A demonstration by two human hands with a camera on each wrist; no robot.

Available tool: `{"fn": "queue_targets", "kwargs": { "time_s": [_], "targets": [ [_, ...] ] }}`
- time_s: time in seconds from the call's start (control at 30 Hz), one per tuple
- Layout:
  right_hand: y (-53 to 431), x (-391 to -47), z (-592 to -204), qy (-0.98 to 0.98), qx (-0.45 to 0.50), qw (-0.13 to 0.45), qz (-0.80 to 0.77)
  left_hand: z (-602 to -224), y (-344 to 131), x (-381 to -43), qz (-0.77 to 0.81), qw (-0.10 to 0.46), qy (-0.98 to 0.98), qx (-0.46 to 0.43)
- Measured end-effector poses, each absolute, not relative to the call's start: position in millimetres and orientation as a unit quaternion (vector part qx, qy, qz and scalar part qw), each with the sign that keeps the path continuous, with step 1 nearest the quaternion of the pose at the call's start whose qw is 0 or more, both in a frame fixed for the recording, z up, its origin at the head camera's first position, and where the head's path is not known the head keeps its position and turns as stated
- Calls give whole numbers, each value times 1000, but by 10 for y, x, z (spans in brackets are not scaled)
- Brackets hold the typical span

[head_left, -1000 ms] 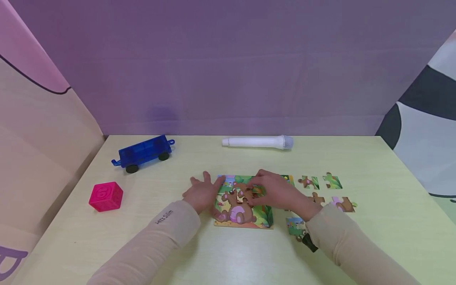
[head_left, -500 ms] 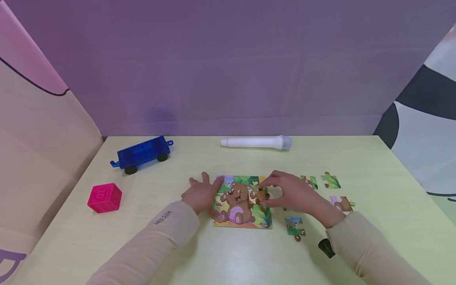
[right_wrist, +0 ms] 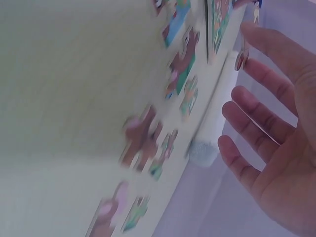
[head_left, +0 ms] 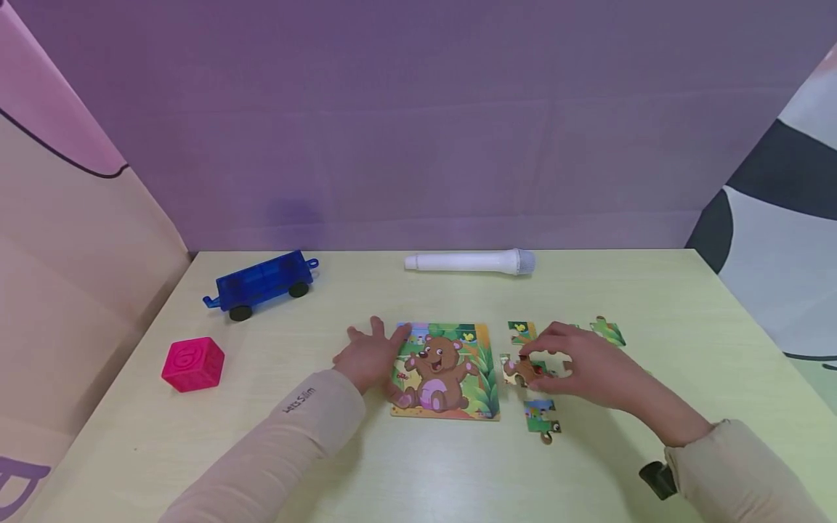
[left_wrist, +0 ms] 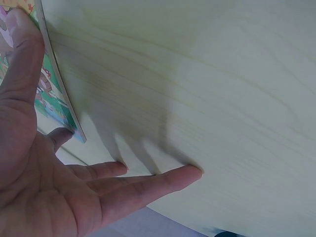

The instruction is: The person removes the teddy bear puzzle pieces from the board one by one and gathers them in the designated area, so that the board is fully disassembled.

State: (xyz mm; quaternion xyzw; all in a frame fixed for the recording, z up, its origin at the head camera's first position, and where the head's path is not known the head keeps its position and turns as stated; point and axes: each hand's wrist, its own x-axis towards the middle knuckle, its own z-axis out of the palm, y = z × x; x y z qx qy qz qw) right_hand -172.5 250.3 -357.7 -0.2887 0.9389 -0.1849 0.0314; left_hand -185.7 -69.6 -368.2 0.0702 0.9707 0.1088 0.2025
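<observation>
A square puzzle board printed with a brown bear lies flat on the table. My left hand is spread over its left side, thumb on the lower part and another finger at the upper left corner. Its other fingers extend straight past the board in the left wrist view. My right hand pinches a bear-patterned puzzle piece between thumb and fingertip, just right of the board. In the right wrist view, that puzzle piece appears nearly edge-on while the remaining fingers stay loose.
Loose puzzle pieces surround the right hand: one with a yellow bird, a blue-green one and a green one. Others are partly covered by the hand. A white toy microphone, blue toy wagon and pink cube stand farther off.
My right hand has moved right, off the board, carrying the pinched puzzle piece with it. The bear picture and the bird piece are now uncovered. My left hand has stayed in place.
</observation>
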Motion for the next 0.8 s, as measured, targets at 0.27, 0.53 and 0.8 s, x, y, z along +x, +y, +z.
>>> {"fn": "queue_targets", "kwargs": {
  "time_s": [0.27,0.53,0.8],
  "targets": [
    [2881,-1533,-3631,936,-295,-10,-189,-3681,-689,-1856,103,203,971,69],
    [3191,-1364,-3787,929,-315,-56,-188,-3680,-694,-1852,105,203,971,66],
    [3377,-1263,-3907,958,-243,18,-153,-3700,-703,-1868,108,202,971,65]
  ]
}}
